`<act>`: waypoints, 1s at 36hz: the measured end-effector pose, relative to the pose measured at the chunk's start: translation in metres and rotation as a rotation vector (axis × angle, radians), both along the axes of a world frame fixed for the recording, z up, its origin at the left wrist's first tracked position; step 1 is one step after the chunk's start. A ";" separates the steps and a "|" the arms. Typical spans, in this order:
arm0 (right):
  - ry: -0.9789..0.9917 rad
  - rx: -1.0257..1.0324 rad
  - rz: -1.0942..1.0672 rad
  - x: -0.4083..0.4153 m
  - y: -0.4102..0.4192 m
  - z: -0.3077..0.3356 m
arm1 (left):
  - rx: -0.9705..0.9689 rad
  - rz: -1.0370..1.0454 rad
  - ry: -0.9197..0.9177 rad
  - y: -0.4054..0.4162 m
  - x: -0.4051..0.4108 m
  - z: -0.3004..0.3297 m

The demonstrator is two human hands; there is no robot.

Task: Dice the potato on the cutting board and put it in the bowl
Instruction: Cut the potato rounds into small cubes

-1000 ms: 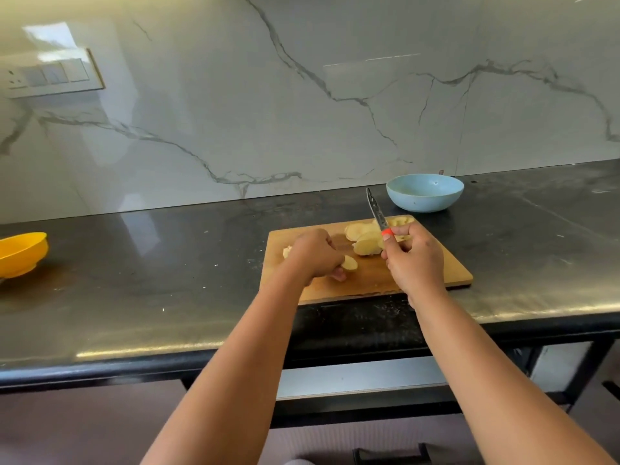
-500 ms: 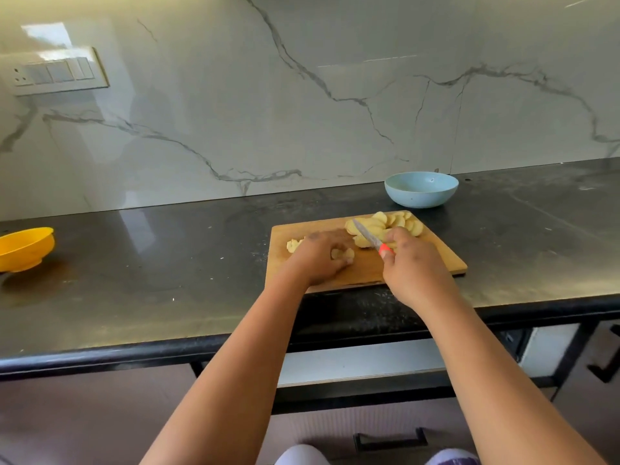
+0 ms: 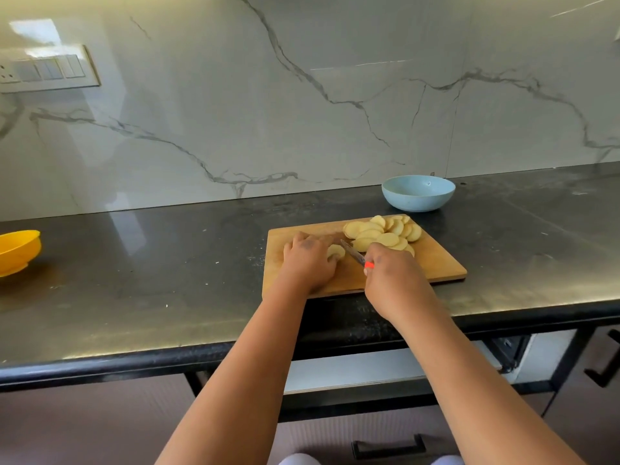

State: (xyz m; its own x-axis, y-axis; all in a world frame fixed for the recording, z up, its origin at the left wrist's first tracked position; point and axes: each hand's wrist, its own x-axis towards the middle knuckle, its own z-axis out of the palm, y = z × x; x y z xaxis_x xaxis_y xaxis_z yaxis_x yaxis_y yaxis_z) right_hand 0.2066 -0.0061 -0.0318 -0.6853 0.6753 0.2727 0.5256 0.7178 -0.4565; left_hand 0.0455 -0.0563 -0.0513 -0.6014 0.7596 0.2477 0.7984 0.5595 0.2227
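A wooden cutting board [image 3: 436, 263] lies on the black counter. Several pale round potato slices [image 3: 382, 234] are piled at its far right. My left hand [image 3: 308, 263] curls over a small potato piece [image 3: 335, 251] near the board's middle and holds it down. My right hand [image 3: 392, 280] grips a knife [image 3: 352, 251] by its red handle, the blade slanting down to the left against that piece. A light blue bowl [image 3: 418, 193] stands behind the board, and I see nothing inside it.
A yellow bowl [image 3: 16, 250] sits at the counter's far left edge of view. The marble wall rises right behind the counter, with a switch panel [image 3: 47, 70] at upper left. Drawer handles show below the counter front.
The knife came down from pointing upward to lying low across the board beside my left hand. My left hand stayed on the small potato piece. The camera view shifted slightly.
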 end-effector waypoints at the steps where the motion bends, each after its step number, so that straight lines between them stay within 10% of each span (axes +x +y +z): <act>1: 0.002 0.006 -0.002 -0.001 -0.001 0.000 | -0.024 0.011 -0.005 0.001 -0.001 0.000; 24: -0.326 0.025 0.034 -0.021 -0.015 0.024 | 0.007 0.050 0.035 -0.001 0.001 -0.001; 36: -0.031 0.001 -0.001 0.011 -0.014 0.007 | -0.039 0.046 0.029 -0.004 0.005 -0.001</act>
